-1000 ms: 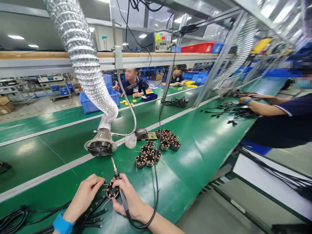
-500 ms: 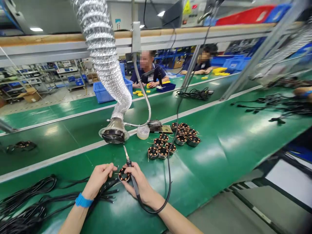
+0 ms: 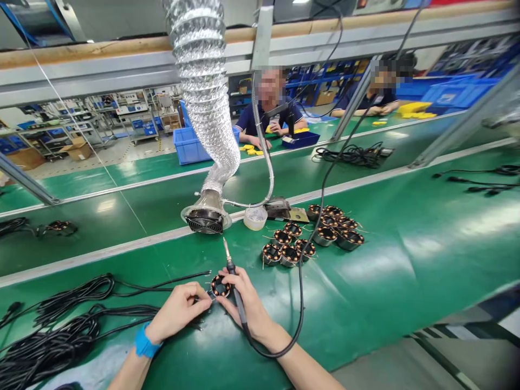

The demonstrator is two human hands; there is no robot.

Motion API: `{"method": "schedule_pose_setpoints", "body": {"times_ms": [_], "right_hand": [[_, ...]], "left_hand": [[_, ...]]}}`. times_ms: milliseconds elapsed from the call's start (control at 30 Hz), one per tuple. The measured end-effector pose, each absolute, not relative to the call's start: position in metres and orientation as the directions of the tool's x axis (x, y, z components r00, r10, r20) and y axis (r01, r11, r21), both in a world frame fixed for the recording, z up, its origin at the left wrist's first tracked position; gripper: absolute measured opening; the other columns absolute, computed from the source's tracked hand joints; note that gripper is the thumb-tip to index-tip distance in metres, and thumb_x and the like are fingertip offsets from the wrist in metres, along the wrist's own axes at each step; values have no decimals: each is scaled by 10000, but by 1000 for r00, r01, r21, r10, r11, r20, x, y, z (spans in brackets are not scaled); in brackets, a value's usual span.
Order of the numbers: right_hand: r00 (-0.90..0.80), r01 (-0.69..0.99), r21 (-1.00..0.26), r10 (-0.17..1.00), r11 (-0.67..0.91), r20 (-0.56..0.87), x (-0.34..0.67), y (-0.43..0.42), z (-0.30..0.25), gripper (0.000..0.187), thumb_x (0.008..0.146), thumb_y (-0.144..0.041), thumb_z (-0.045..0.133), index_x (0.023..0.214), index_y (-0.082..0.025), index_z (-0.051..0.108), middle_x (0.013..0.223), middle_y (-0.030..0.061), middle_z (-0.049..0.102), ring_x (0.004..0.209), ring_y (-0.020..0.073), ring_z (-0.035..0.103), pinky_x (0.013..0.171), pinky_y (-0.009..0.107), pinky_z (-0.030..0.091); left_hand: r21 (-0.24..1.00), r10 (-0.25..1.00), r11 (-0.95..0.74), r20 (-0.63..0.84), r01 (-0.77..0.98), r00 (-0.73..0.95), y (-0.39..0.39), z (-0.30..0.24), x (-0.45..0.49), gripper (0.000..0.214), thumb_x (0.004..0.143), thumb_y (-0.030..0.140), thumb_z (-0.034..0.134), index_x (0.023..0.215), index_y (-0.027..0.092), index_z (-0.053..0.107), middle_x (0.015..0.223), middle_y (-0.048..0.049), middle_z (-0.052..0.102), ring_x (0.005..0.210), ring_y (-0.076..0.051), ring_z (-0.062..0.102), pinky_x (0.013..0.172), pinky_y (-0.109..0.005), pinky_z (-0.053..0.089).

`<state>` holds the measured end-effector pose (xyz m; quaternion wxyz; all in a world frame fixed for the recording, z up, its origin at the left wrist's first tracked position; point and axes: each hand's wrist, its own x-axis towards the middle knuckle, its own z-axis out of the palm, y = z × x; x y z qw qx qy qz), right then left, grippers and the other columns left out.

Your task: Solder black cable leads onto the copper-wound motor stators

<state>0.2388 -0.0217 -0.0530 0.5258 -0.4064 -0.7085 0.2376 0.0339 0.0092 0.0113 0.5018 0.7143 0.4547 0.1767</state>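
My right hand (image 3: 249,303) is closed around a soldering iron (image 3: 239,303) and a round motor stator (image 3: 220,287) with copper windings. The iron's metal tip points up and away, toward the fan of the fume duct. My left hand (image 3: 182,310), with a blue band (image 3: 146,341) at the wrist, is pinched at the stator's left side on what looks like a thin wire; the fingers hide most of it. Black cables (image 3: 65,336) lie to the left, some running under my left hand. More stators (image 3: 290,254) stand in a group to the right, thin leads sticking out.
A silver flexible duct (image 3: 203,81) hangs down to a fan hood (image 3: 206,216). Beside it stand a small white tub (image 3: 255,218) and a metal soldering stand (image 3: 278,208). The iron's cord loops past the stators. Two people sit across the green bench (image 3: 385,260), near blue bins (image 3: 189,146).
The view has swung left, so things appear further right. My left hand has come down and closer to the stator, its fingertips now at its lower left side. My right hand keeps its hold.
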Motion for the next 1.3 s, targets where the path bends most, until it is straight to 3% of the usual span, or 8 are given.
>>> {"method": "schedule_pose_setpoints", "body": {"times_ms": [300,433,533,700,833,1100,1200,1300], "right_hand": [[-133,287,-782,831,554,540,239,-21,-50,379,855,-83,637,1160,-270,513,1208,73,504,1165,212,575,999,366,502],[-116,286,-786,834,548,539,238,-23,-49,389,848,-83,621,1168,-272,506,1210,76,505,1166,217,574,1004,377,501],[-104,297,-790,841,536,531,237,-24,-49,404,840,-82,626,1177,-266,499,1221,82,499,1182,221,571,1019,385,490],[-80,329,-785,844,525,530,235,-26,-51,361,854,-104,624,1156,-259,502,1206,87,498,1209,231,560,1031,399,475],[-33,351,-780,839,518,542,235,-26,-53,330,860,-111,610,1139,-254,505,1215,94,501,1168,228,591,986,376,504],[40,480,-738,829,474,558,239,-24,-57,319,859,-155,657,1130,-250,519,1174,88,528,1138,237,596,971,401,511],[51,502,-724,820,472,570,241,-23,-58,324,853,-163,676,1131,-247,531,1165,86,527,1130,238,610,949,383,529],[43,506,-717,816,480,577,242,-21,-54,300,865,-161,665,1124,-247,542,1153,83,530,1117,235,626,934,369,542]], "left_hand": [[917,883,55,-230,396,409,17,8,57,484,849,624,525,702,167,589,643,21,501,612,-137,400,596,-250,309],[920,886,109,-262,376,383,19,12,62,524,821,659,542,664,162,598,620,13,517,578,-129,388,559,-244,286],[910,913,102,-246,402,325,24,19,46,503,826,634,574,764,143,669,691,-2,566,578,-122,393,548,-240,293],[899,970,-81,-29,429,243,39,18,12,461,910,558,486,892,161,719,1008,-57,623,589,-113,459,591,-259,414],[746,956,-260,111,613,271,45,3,8,428,973,463,396,952,199,733,873,-45,663,726,-181,601,715,-285,477],[484,860,-485,111,728,498,45,-15,28,199,941,274,527,955,197,711,1030,-74,636,888,-219,629,797,-322,472],[540,869,-465,129,701,477,44,-13,29,196,946,262,512,852,198,671,918,-52,653,884,-224,610,780,-325,460],[711,916,-351,124,610,382,42,-4,24,186,937,318,531,904,199,670,859,-35,665,807,-198,605,740,-304,468]]}}
